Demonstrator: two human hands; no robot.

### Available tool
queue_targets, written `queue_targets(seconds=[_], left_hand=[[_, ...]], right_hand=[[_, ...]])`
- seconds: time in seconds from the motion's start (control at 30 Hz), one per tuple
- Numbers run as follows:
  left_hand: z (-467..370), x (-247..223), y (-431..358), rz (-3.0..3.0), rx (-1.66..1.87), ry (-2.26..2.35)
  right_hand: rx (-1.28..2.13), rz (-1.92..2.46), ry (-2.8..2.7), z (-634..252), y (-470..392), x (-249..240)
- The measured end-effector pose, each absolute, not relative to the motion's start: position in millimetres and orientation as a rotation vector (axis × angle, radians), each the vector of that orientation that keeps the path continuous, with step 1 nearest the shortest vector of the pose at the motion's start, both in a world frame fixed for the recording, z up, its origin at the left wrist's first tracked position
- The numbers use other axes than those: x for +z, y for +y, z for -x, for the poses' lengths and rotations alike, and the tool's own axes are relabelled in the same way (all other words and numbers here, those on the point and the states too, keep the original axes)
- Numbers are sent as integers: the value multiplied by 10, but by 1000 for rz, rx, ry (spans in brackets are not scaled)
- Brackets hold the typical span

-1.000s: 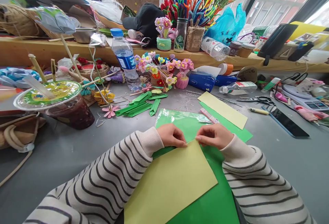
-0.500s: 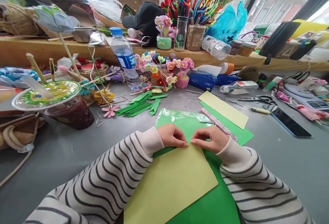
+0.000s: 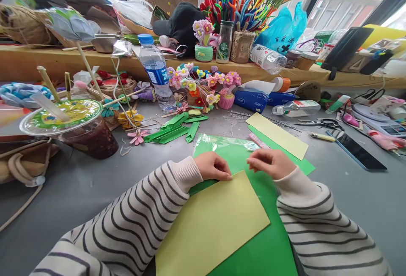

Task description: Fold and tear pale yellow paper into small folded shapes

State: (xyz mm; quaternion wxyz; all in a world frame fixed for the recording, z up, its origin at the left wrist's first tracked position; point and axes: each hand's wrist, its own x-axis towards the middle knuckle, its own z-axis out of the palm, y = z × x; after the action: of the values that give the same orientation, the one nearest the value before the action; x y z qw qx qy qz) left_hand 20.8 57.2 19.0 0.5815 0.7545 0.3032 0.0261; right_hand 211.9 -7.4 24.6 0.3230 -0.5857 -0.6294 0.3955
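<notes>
Head view: left hand (image 3: pixel 230 177) pinches yellow sheet (image 3: pixel 212 225) near corner, right hand (image 3: pixel 249 162) closed nearby.

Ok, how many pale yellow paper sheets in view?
2: the large sheet touching the left hand; the narrow strip on green paper beyond the right hand. Others may be hidden.

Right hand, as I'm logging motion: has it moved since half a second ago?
Yes: the right hand has moved rightward, away from the left hand and closer to the phone.
</notes>
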Motion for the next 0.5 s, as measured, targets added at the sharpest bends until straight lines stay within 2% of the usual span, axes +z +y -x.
queue_targets(seconds=[0.13,0.27,0.5], left_hand=[[-189,217,640,-1491,335,799],[-173,218,696,-1268,581,900],[-170,191,709,-1206,662,935]], right_hand=[[1111,1511,-1285,-2396,-61,303],[1277,1543,-1223,-2429,-82,332],[1451,1495,-1249,-2318,-101,367]])
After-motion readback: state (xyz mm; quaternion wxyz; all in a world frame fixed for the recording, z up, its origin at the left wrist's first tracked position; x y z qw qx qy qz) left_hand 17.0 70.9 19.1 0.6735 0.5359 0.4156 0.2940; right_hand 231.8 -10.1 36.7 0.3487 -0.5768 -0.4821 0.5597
